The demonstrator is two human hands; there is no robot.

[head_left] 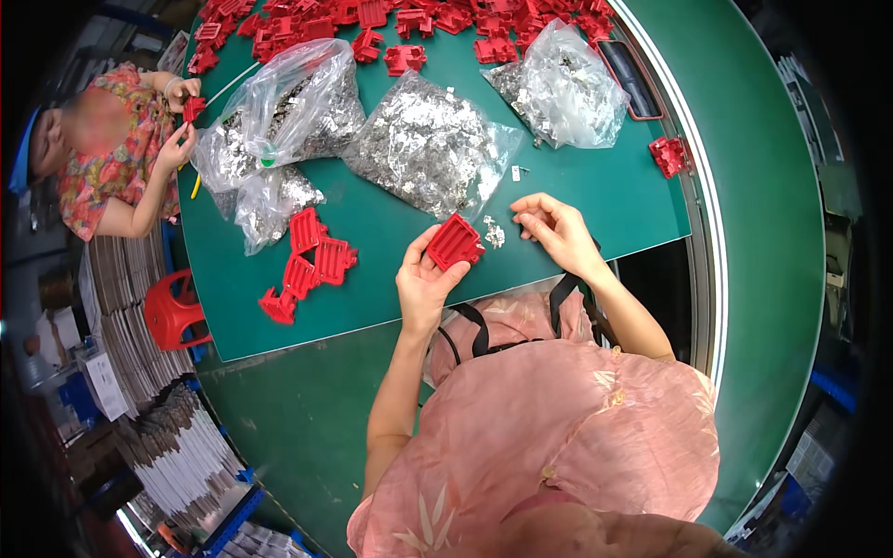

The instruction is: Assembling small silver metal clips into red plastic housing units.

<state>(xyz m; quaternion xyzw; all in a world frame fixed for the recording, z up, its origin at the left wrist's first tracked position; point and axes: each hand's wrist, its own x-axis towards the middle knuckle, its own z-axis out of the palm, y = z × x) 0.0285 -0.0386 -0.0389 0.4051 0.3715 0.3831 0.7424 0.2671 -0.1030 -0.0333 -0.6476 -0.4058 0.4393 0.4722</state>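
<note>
My left hand (pixel 427 280) grips a red plastic housing (pixel 456 241) with slots along it, held tilted above the table's near edge. To its right, my right hand (pixel 561 238) has its fingers curled toward the thumb; whatever they may pinch is too small to make out. Between the two hands lies a little heap of small silvery metal pieces (pixel 494 232). Several similar red housings (pixel 332 261) rest together on the green table to the left of my left hand.
Clear plastic bags of metal pieces (pixel 423 144) stand across the middle of the green table (pixel 614 200). Behind them, red parts (pixel 307 28) are piled. A dark phone-like object (pixel 631 79) lies at right. Another person (pixel 116 153) at left holds a red part. A red stool (pixel 175 312) stands below.
</note>
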